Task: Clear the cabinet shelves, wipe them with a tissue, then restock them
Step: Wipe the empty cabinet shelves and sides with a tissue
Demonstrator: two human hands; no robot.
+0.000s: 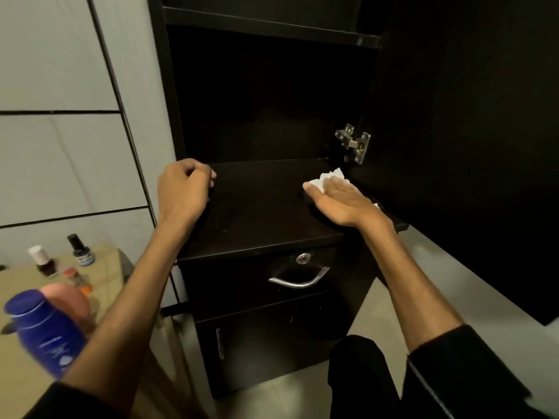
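Observation:
The dark cabinet stands open, and its lower shelf (257,207) is bare. My right hand (338,201) lies flat, palm down, on a white tissue (331,178) at the shelf's right side near the door hinge. My left hand (184,189) rests curled on the shelf's left front corner against the cabinet's side wall, with nothing in it. An upper shelf (272,25) shows above, dark and with nothing visible on it. A blue lotion bottle (45,328) and a pink bottle (69,300) stand on a beige surface at the lower left.
The open cabinet door (469,146) hangs at the right on a metal hinge (354,143). Below the shelf is a drawer with a lock and a metal handle (298,281). Several small bottles (81,252) stand on the beige table (18,285) at left.

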